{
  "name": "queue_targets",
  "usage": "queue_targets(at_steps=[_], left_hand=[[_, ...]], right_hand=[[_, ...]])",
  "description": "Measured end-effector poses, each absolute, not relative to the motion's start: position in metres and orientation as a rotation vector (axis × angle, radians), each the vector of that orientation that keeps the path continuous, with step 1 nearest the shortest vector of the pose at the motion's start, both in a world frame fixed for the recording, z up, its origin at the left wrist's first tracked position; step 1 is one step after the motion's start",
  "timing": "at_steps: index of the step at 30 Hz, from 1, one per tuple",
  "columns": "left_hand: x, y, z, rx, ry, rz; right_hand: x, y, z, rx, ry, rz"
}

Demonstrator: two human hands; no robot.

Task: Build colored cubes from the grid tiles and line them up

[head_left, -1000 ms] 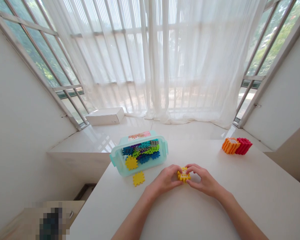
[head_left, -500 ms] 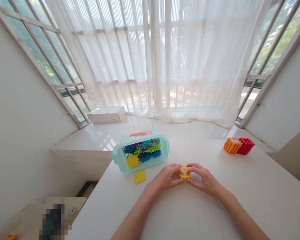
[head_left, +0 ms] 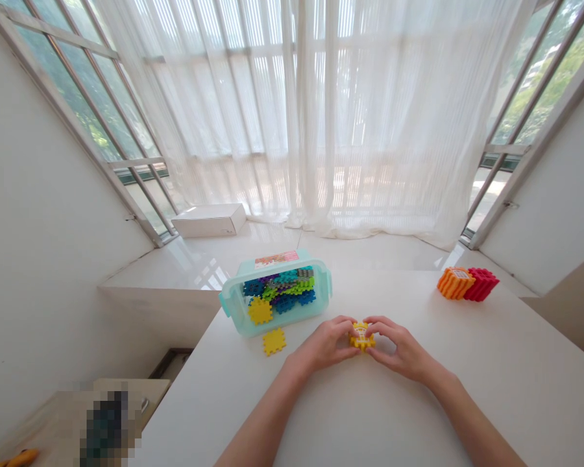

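Observation:
Between both hands on the white table is a small stack of yellow interlocking tiles (head_left: 362,336), the top one with a white printed pattern. My left hand (head_left: 331,344) grips its left side, thumb in front and fingers behind. From the right, my right hand (head_left: 394,347) pinches the same stack. To the left, a single yellow notched tile (head_left: 274,342) lies flat on the table. Behind it, a pale teal plastic bin (head_left: 238,327) lies on its side, open toward me, with blue, green, purple and grey tiles inside and a yellow tile (head_left: 260,311) at its opening.
At the back right of the table (head_left: 399,421), a stack of orange tiles (head_left: 455,283) stands against a stack of red tiles (head_left: 481,285). A white box (head_left: 209,221) sits on the ledge by the curtain. Lower left is a beige surface with a blurred-out item.
Both hands keep their hold on the yellow stack with hardly any motion. The whole view has shifted very slightly.

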State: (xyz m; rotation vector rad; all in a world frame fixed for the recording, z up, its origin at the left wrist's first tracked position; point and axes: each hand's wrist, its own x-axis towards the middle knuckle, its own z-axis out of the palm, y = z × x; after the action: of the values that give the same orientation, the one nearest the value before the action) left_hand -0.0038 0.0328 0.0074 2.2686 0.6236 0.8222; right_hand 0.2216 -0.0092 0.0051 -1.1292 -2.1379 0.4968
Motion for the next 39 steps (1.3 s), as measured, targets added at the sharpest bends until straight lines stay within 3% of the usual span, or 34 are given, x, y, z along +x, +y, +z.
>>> queue_targets(at_steps=[39], left_hand=[[-0.004, 0.033, 0.006, 2.323, 0.718, 0.698]], right_hand=[[0.223, -0.008, -0.006, -1.215, -2.108, 0.666]])
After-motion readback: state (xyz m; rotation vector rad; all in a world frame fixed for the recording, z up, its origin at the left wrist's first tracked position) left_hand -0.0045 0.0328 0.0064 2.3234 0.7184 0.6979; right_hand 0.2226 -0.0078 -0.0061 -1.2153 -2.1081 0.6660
